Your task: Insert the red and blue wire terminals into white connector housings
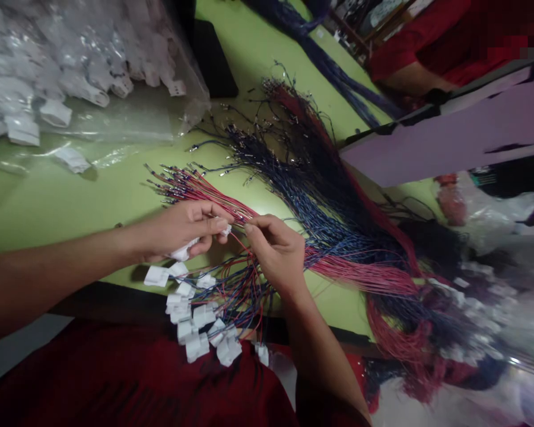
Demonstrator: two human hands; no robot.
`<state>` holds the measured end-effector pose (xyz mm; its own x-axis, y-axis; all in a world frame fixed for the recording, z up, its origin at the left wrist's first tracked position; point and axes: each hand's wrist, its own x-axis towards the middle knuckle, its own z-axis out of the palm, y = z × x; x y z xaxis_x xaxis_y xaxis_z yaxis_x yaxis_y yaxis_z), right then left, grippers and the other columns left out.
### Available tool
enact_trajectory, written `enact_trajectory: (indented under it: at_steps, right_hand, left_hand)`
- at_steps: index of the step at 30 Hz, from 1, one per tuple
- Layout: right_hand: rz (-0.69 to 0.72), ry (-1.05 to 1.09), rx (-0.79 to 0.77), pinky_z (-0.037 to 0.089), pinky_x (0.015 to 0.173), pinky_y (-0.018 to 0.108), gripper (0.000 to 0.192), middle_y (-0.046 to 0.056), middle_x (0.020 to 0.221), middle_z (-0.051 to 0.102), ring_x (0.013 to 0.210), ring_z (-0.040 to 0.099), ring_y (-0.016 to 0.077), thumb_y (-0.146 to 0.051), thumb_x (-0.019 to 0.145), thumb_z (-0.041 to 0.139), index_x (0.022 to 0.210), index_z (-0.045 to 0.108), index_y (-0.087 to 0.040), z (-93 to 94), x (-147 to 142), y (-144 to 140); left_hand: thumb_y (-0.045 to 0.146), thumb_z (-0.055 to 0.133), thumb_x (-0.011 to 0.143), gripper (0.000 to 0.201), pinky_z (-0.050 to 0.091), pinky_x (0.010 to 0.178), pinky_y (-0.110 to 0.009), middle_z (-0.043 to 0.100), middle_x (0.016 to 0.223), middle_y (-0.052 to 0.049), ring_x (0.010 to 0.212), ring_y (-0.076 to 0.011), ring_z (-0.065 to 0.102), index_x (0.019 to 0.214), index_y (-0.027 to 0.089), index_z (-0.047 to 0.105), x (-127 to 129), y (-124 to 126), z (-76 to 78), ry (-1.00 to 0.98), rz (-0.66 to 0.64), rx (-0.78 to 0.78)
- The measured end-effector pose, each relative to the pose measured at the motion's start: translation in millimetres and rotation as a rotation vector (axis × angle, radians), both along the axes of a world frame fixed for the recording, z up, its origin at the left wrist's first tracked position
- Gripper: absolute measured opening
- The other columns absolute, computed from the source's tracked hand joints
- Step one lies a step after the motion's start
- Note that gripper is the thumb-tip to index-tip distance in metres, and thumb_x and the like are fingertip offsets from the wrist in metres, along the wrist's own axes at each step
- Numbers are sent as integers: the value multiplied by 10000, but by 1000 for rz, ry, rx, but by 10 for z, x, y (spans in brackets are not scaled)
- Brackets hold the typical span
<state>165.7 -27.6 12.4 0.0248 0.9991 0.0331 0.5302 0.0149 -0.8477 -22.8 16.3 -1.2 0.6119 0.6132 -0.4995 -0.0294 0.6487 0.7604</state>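
Between the fingertips of my left hand (pixel 191 230) is a small white connector housing (pixel 225 230), and a further white piece (pixel 184 249) shows under the palm. My right hand (pixel 276 249) is pinched just to the right of it, on what looks like a thin red wire (pixel 240 242). Behind both hands lies a bundle of red wires (pixel 213 193) with metal terminals at the left ends. Nearer my body, several white connectors (pixel 196 347) on dark and red wires hang at the table edge.
A clear plastic bag of white connectors (pixel 84 77) takes up the back left of the green table (pixel 129 196). Dark blue wire bundles (pixel 302 196) stretch across the middle. At right stand a purple panel (pixel 463 124) and more wires. Another person's red sleeve (pixel 418 41) shows behind it.
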Motion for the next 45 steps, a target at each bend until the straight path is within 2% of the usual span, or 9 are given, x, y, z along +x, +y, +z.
enact_trajectory:
  at_steps: [7, 17, 29, 32, 35, 39, 41, 43, 45]
  right_hand:
    - [179, -47, 35, 467, 613, 270, 168, -15, 703, 652, 639, 576, 114, -152, 825, 543, 700, 641, -204, 18, 106, 25]
    - [271, -127, 50, 485, 653, 287, 171, 2, 707, 652, 666, 592, 123, -135, 824, 527, 696, 625, -192, 23, 110, 11]
    - [304, -209, 68, 430, 585, 229, 234, -19, 625, 593, 588, 526, 93, -113, 859, 489, 673, 609, -189, -22, -29, -6]
    - [372, -121, 5, 447, 587, 227, 216, -16, 648, 634, 593, 558, 96, -138, 879, 512, 708, 633, -192, 112, 81, -4]
    - [508, -69, -8, 490, 649, 261, 179, 11, 731, 699, 676, 629, 130, -208, 898, 551, 759, 664, -200, 195, 194, 58]
    - [234, -528, 136, 466, 730, 341, 173, 75, 769, 674, 770, 607, 196, -124, 832, 528, 719, 644, -185, -11, 181, 199]
    - [190, -599, 145, 454, 711, 334, 179, 70, 742, 647, 746, 588, 191, -101, 807, 509, 695, 622, -184, -139, 194, 230]
    - [123, -490, 150, 460, 696, 309, 159, 45, 750, 653, 725, 593, 170, -115, 811, 510, 733, 627, -190, -176, 261, 214]
    - [38, -328, 110, 468, 675, 288, 127, 13, 743, 661, 699, 603, 150, -144, 821, 530, 763, 628, -200, -99, 335, 165]
  left_hand:
    - [197, 592, 907, 42, 233, 307, -130, 651, 779, -2, 348, -11, 409, 904, 160, 612, -8, 46, -21, -58, 41, -135]
    - [204, 595, 903, 53, 250, 318, -142, 655, 770, -7, 350, -15, 413, 915, 156, 617, -13, 34, -24, -47, 33, -127]
    - [219, 607, 879, 106, 293, 386, -161, 619, 673, 21, 389, -29, 438, 794, 158, 594, 48, -26, 7, 106, -41, 111]
    - [295, 618, 895, 146, 285, 362, -155, 632, 701, 6, 380, -27, 412, 837, 160, 624, 14, -12, -2, 53, -29, 24]
    - [363, 573, 922, 210, 254, 309, -149, 631, 742, -9, 391, -43, 411, 922, 167, 647, -62, 43, -17, -135, 50, -205]
    - [203, 593, 837, 114, 327, 360, -126, 675, 903, -98, 705, -141, 660, 892, 122, 653, -144, 100, -13, -351, 144, -362]
    - [125, 606, 762, 154, 338, 375, -125, 694, 980, -108, 795, -171, 695, 909, 133, 650, -155, 93, -2, -362, 119, -368]
    - [74, 592, 726, 195, 270, 330, -129, 711, 936, -81, 593, -106, 644, 899, 153, 633, -145, 65, 14, -306, 19, -370]
    - [56, 572, 737, 197, 185, 291, -145, 705, 774, -30, 359, -37, 446, 892, 173, 608, -117, 27, 27, -212, -87, -317]
